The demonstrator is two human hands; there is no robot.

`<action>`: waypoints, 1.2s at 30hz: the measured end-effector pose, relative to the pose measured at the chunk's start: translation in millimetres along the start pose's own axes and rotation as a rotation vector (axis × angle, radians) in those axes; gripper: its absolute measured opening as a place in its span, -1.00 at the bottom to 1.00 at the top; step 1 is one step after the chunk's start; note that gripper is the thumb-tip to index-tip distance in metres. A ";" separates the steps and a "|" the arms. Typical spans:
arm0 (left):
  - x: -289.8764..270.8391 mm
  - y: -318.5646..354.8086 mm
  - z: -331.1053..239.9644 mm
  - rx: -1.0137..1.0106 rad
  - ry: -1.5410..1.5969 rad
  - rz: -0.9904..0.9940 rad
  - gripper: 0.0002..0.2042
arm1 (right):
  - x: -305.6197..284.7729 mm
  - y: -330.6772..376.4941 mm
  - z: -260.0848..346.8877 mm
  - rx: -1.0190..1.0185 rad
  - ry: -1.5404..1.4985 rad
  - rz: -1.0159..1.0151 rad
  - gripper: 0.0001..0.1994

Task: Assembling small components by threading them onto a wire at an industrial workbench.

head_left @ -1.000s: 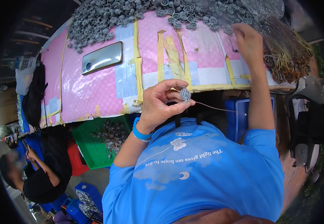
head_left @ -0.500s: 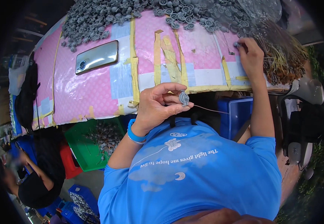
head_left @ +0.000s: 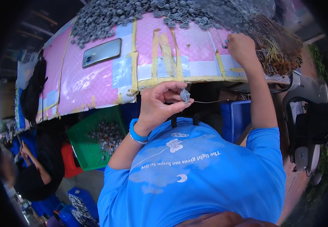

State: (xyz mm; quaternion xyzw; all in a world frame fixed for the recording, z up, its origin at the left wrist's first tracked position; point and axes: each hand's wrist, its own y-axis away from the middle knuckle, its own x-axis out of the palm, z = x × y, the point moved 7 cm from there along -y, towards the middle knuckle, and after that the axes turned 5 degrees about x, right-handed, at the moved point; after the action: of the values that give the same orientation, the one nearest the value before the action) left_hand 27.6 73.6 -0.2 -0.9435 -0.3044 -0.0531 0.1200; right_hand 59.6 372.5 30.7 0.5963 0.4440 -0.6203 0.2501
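Pinching a small grey disc (head_left: 185, 95) with a thin wire trailing, the left hand (head_left: 160, 106) grasps one piece. Right hand (head_left: 241, 48) is clenched at the wire bundle (head_left: 279, 53) on the table (head_left: 96, 83); judging by the grey heap (head_left: 141, 15), much remains.

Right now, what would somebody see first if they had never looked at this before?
First, the big pink table, patched with yellow tape, with a heap of small grey parts along its far edge and a phone lying flat on it. In the middle, the left hand pinches one grey part with a thin wire. The right hand reaches to a wire bundle on the right.
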 end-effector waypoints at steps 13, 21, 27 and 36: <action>-27.0 9.9 -34.7 0.187 -0.190 -0.167 -0.57 | -67.7 121.1 136.0 -0.021 -1.501 0.133 -0.75; -35.5 10.6 -32.4 0.158 -0.352 -0.171 -0.60 | -74.4 120.3 150.4 -0.201 -1.356 0.135 -0.78; -30.7 17.1 -47.6 0.430 -0.714 -0.199 -0.61 | -58.7 115.7 163.3 -0.062 -1.337 0.267 -0.81; -46.6 6.5 -43.6 0.324 -0.422 -0.185 -0.57 | -31.1 100.6 163.8 -0.038 -1.780 0.526 -0.75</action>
State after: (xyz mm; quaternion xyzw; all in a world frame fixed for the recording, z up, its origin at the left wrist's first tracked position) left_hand -7.5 31.1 32.6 -0.8703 -0.4121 0.1831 0.1981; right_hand 64.3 178.2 17.9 -0.0225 -0.0510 -0.7654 0.6411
